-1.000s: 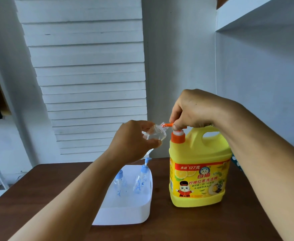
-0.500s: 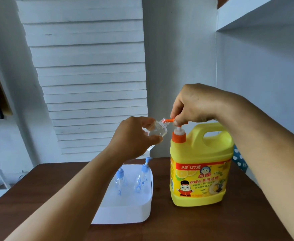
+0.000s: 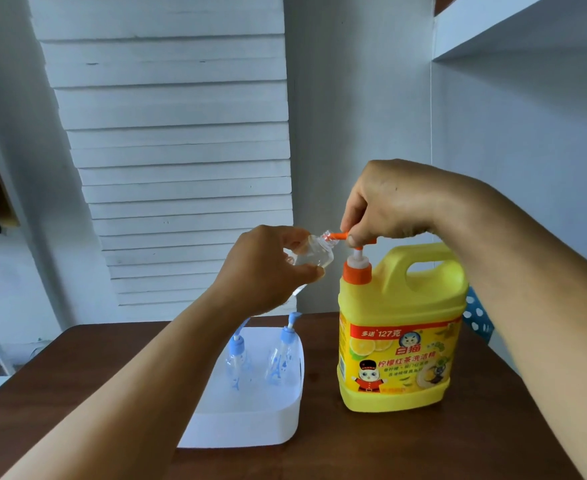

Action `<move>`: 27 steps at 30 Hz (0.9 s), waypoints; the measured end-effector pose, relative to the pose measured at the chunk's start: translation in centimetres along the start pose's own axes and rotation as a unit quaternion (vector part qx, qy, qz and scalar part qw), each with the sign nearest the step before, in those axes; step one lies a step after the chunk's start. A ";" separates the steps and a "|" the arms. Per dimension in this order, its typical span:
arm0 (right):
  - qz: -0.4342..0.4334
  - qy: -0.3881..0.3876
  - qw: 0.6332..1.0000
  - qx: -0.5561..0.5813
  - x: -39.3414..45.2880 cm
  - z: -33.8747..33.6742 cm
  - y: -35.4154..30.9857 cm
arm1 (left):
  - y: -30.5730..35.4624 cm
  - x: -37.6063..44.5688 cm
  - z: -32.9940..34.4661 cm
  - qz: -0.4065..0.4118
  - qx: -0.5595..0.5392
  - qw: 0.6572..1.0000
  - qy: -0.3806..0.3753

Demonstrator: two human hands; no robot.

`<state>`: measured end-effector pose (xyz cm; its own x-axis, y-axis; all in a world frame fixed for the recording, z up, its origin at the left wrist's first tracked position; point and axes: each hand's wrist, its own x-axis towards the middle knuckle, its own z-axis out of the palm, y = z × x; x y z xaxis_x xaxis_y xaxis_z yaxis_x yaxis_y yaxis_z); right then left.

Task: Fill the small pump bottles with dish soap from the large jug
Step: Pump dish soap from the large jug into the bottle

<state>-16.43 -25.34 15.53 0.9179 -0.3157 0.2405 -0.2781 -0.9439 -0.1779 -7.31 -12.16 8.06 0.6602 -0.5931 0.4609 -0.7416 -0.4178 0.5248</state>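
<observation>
Right hand (image 3: 394, 202) atop pump (image 3: 358, 242)

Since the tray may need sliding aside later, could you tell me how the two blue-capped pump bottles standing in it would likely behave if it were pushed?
The pump bottles look clear and empty, so probably very light. They are narrow with tall pump heads, so likely to tip. Nothing in the white tray braces them, so they may slide or topple together.
</observation>
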 end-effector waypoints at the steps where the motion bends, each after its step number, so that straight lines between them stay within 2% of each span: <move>1: 0.001 0.006 1.000 0.003 0.0 0.2 0.1 | 0.0 0.0 0.0 0.001 0.002 1.000 -0.001; 16: 0.004 -0.005 1.000 0.013 -0.3 1.2 0.3 | -0.4 -0.2 0.7 0.004 0.006 1.000 -0.015; 19: -0.002 -0.015 1.000 -0.015 -0.2 1.1 -0.3 | -0.5 -0.4 0.7 -0.001 0.000 1.000 -0.019; 27: -0.005 0.000 1.000 -0.014 -0.2 1.1 0.0 | -0.3 -0.3 0.4 0.004 0.007 1.000 -0.010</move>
<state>-16.25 -25.18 14.43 0.9202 -0.3071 0.2427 -0.2774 -0.9491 -0.1491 -7.32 -12.17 7.52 0.6522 -0.6097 0.4504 -0.7483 -0.4229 0.5111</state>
